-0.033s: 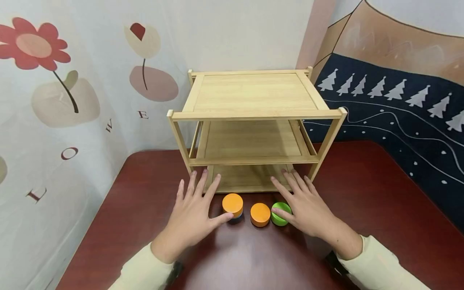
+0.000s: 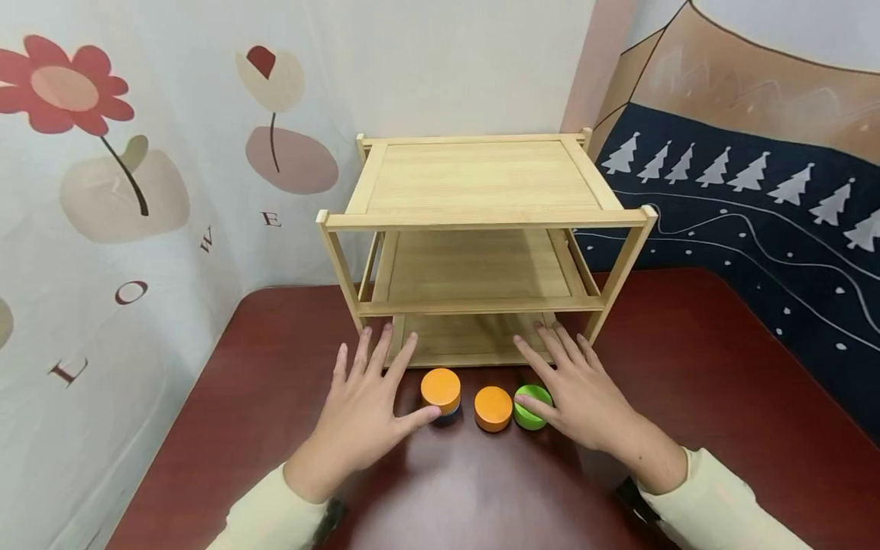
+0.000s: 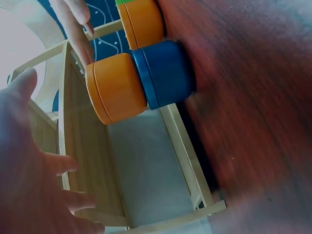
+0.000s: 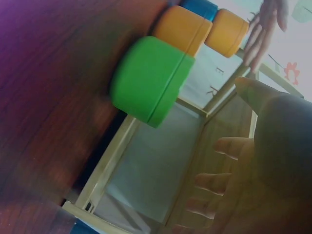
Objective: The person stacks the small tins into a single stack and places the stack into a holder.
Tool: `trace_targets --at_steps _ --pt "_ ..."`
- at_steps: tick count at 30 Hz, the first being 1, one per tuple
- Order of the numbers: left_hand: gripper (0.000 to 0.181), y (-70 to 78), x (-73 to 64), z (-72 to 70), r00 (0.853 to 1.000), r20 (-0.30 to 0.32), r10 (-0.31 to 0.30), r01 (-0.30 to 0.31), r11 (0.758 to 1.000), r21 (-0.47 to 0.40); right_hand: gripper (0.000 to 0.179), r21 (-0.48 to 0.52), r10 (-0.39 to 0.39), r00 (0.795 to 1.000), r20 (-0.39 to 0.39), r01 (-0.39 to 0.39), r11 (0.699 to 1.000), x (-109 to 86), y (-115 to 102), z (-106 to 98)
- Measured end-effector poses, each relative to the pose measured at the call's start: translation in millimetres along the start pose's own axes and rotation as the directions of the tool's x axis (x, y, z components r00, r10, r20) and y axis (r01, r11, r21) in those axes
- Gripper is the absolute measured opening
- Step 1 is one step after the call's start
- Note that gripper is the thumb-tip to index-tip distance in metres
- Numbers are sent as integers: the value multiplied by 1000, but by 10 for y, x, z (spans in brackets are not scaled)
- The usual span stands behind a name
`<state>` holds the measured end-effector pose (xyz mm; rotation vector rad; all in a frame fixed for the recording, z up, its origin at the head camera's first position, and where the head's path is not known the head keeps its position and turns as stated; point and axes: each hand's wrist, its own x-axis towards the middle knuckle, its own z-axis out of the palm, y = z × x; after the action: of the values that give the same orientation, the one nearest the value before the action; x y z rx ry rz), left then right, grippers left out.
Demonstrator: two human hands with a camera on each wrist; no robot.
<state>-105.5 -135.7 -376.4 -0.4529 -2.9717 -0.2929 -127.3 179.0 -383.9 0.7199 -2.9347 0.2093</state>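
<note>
Several small round pots, each with a seam like a lid line, stand in a row on the table. An orange pot point(image 2: 441, 388) is stacked on a blue pot point(image 3: 168, 74). To its right is another orange pot point(image 2: 493, 408), with a green pot point(image 2: 532, 406) beside it. My left hand point(image 2: 360, 416), fingers spread, lies left of the stack; its thumb overlaps the stack's edge in the head view. On the other side, my right hand point(image 2: 584, 393) is likewise spread, its thumb over part of the green pot. Neither hand holds anything.
Behind the pots stands a light wooden rack point(image 2: 481, 221) with three shelf levels, its front legs near my fingertips. Everything rests on a dark red table point(image 2: 275, 359). A printed curtain point(image 2: 192, 92) hangs close behind and to the left; a dark tree-patterned cloth point(image 2: 742, 221) hangs at the right.
</note>
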Motion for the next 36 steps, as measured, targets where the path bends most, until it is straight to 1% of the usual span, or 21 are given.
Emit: trace_targets --at_steps 7,11,14,18,20,23,26,30,33,36 --pt "99 -26 -45 -8 1000 0 -21 21 1000 8 78 -5 -9 1000 -2 9 1000 -11 -31 -8" --pt "99 -3 -51 0 1000 -9 -14 14 1000 15 78 -17 -25 1000 -19 25 1000 -7 -58 -7" --pt "99 18 -59 8 1000 -3 -10 10 1000 11 78 -22 -33 999 -21 32 999 -9 -80 5" --pt "98 40 -72 15 1000 -3 -8 8 1000 3 78 -10 -35 999 -4 35 999 -14 -105 15" --pt "96 51 -76 9 1000 -4 -6 6 1000 -20 78 -10 -53 999 -10 53 999 -5 -114 11" --pt "93 72 -60 -5 1000 9 -10 11 994 -113 74 -5 -94 995 -45 94 996 29 -131 -8" --pt "89 103 -7 -2 999 41 -33 42 971 -234 66 16 -141 984 -112 144 990 73 -163 -39" --pt "85 119 96 67 994 81 -74 100 920 -379 57 59 -176 969 -174 188 980 114 -227 -69" --pt "83 107 140 143 991 107 -85 125 879 -459 52 77 -192 966 -174 208 975 133 -275 -63" --pt "83 89 154 193 990 111 -82 127 857 -499 49 90 -190 970 -155 205 975 139 -311 -42"
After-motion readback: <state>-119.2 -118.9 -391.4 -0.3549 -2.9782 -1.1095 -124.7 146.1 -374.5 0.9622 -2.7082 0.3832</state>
